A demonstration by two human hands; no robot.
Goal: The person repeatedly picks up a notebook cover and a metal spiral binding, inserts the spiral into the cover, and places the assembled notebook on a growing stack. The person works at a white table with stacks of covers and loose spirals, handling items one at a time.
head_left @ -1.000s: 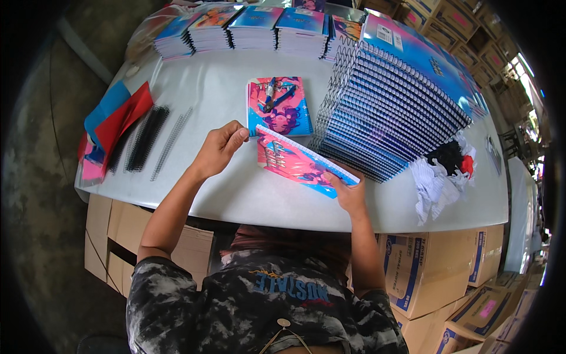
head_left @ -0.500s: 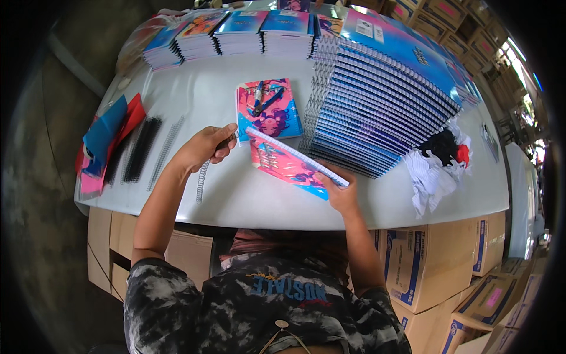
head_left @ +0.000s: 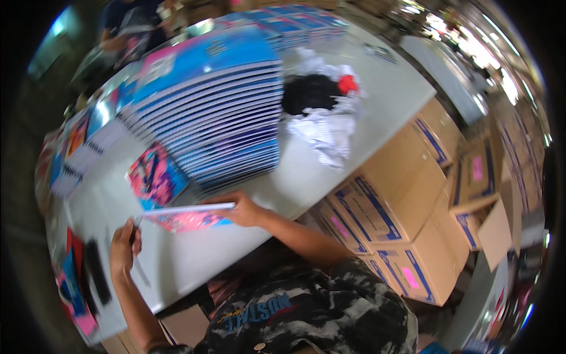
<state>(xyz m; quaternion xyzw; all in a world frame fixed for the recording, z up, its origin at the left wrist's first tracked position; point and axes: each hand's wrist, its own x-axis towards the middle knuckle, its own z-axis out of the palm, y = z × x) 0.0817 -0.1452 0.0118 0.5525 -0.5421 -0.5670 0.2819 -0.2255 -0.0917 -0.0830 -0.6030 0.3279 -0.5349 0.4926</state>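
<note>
My right hand [head_left: 244, 209] grips a pink and blue notebook [head_left: 191, 220], held tilted with its white page edge upward. At the notebook's left corner is my left hand [head_left: 124, 245], its fingers pinched on a thin wire spiral [head_left: 141, 272] that trails below them, blurred. Just beyond the held notebook, another pink and blue notebook [head_left: 172, 182] lies on the table, with pliers [head_left: 151, 174] resting on its cover. A tall stack of blue spiral-bound notebooks [head_left: 206, 118] rises behind my right hand.
Black spirals [head_left: 97, 271] and coloured sheets [head_left: 69, 286] lie at the table's left. Crumpled white and black cloth [head_left: 321, 127] sits right of the stack. Cardboard boxes [head_left: 389, 200] stand beside the table. Another person [head_left: 132, 26] is across the table, at far left.
The view has swung to the right and tilted, showing more boxes. The held notebook now looks flatter and nearly edge-on, with my left hand closer to its corner.
</note>
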